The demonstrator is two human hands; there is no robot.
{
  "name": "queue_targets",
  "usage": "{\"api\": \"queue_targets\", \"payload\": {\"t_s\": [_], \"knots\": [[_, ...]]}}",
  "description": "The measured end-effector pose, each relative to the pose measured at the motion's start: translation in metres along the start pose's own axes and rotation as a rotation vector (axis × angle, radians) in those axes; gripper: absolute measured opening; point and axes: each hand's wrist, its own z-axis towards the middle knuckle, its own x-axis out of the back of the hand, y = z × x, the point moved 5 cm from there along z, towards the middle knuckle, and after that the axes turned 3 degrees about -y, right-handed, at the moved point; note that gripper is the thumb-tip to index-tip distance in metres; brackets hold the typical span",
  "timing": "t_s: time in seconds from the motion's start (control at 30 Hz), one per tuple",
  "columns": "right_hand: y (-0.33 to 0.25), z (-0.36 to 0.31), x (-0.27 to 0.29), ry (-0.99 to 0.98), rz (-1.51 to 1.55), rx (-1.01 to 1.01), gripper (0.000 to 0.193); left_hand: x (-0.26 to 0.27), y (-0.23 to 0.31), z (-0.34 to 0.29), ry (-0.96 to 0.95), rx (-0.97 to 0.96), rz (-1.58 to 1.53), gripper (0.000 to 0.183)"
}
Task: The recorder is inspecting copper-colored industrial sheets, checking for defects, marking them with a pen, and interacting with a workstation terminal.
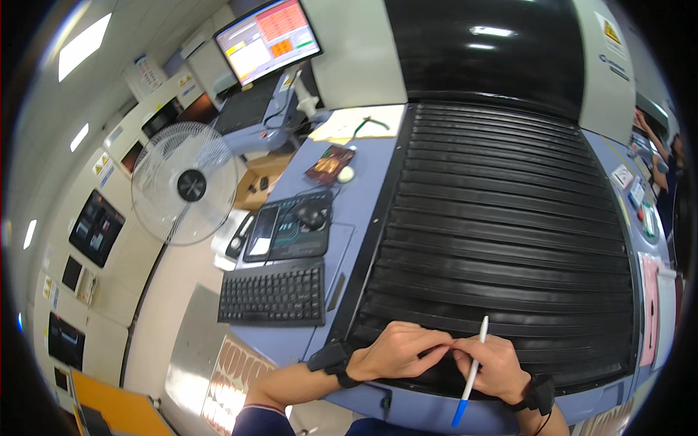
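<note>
Both hands meet over the near end of a black ridged bed [502,240] that looks like folded bellows. My right hand [496,367] is closed, with a white marker pen [478,356] held slanting across it. The pen's blue end [459,413] points down towards me and its white end points away. My left hand [403,351] is also closed, its fingertips pressed against those of my right hand. Whatever may be pinched between the fingertips is hidden or too small to make out. Black bands with small boxes sit on both wrists.
Left of the bed are a keyboard [272,292], a mouse [310,214], a phone [262,231], a dark packet [330,164] and green-handled pliers [371,122]. A fan [190,184] and a monitor [267,39] stand beyond. Another person [667,178] is at the far right.
</note>
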Motion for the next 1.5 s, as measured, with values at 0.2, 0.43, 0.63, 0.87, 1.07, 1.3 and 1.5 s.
{"api": "queue_targets", "payload": {"t_s": [0.2,0.43,0.63,0.87,1.07,1.3,1.5], "knots": [[-0.004,-0.002,-0.003,-0.002,-0.026,0.058,0.022,-0.003,0.001,-0.008,-0.044,0.026,-0.006,0.014],[-0.005,-0.005,-0.001,0.006,-0.013,0.050,0.021,-0.003,0.004,-0.002,-0.050,-0.014,-0.033,0.014],[0.004,0.001,-0.010,-0.041,-0.013,0.033,0.018,0.004,0.001,-0.002,-0.029,0.009,-0.035,0.012],[0.006,-0.008,-0.009,-0.044,-0.023,0.034,0.018,-0.006,0.000,-0.004,-0.044,-0.004,-0.059,0.013],[0.006,-0.009,-0.010,-0.031,-0.012,0.043,0.020,-0.005,0.002,-0.005,-0.068,0.005,-0.042,0.013],[0.005,-0.007,-0.009,0.009,-0.012,0.069,0.020,-0.004,0.002,-0.005,-0.026,0.005,-0.040,0.019],[0.003,-0.008,-0.007,0.007,-0.010,0.078,0.021,-0.004,-0.001,-0.007,-0.024,0.062,-0.045,0.016]]}}
